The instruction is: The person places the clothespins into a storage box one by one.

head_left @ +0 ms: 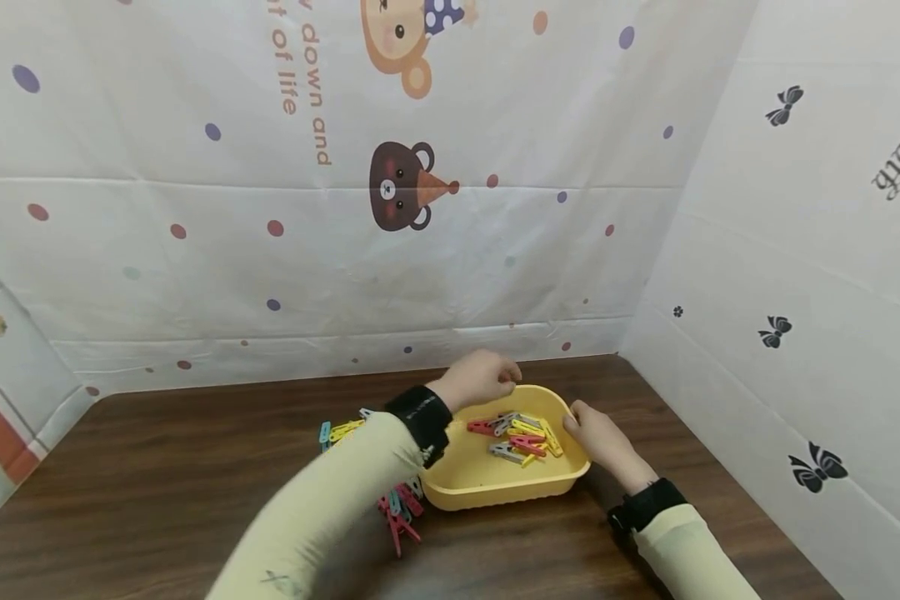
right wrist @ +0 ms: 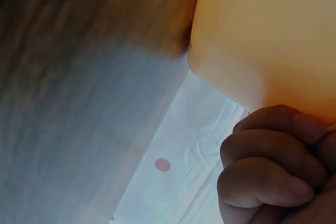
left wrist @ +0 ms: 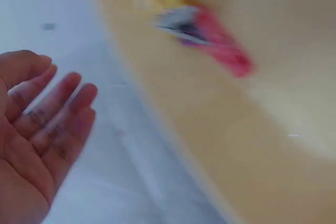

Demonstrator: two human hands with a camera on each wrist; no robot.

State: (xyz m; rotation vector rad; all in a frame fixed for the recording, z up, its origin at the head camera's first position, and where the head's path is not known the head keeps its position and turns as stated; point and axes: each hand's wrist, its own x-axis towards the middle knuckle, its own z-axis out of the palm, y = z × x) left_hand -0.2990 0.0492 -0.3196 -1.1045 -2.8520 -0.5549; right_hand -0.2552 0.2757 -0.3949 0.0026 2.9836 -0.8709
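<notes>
- Clothespins [head_left: 521, 437], roughly eight or nine in red, yellow, grey and pink, lie jumbled in one yellow plastic basket [head_left: 495, 487] on a dark wooden table [head_left: 157, 492]; overlap blocks an exact count.
- A second batch of clothespins [head_left: 399, 510], red, pink and teal, lies on the table just left of the basket, mostly hidden under the left sleeve [head_left: 330, 508]; a few more pegs [head_left: 339, 432], yellow and teal, show beyond the sleeve.
- Two hands work at the one basket, each arm in a pale yellow sleeve with a black wrist strap.
- The right hand [head_left: 600, 440] grips the basket's right rim, fingers curled over the edge.
- The left hand [head_left: 478, 379] hangs over the basket's far left rim; from the head camera its fingers look loosely bent and nothing shows in them.
- The left wrist camera, badly blurred, shows the left hand [left wrist: 37, 129] with palm bare and fingers [left wrist: 63, 103] nearly straight, close together, holding nothing, beside the basket wall [left wrist: 210, 129] with a red peg [left wrist: 220, 45] inside.
- The right wrist camera alone shows the basket's underside [right wrist: 262, 30] from below, the right hand's knuckles [right wrist: 268, 166] bunched against it.
- A white sheet [head_left: 450, 250] with dots and two cartoon bears backs the table.
</notes>
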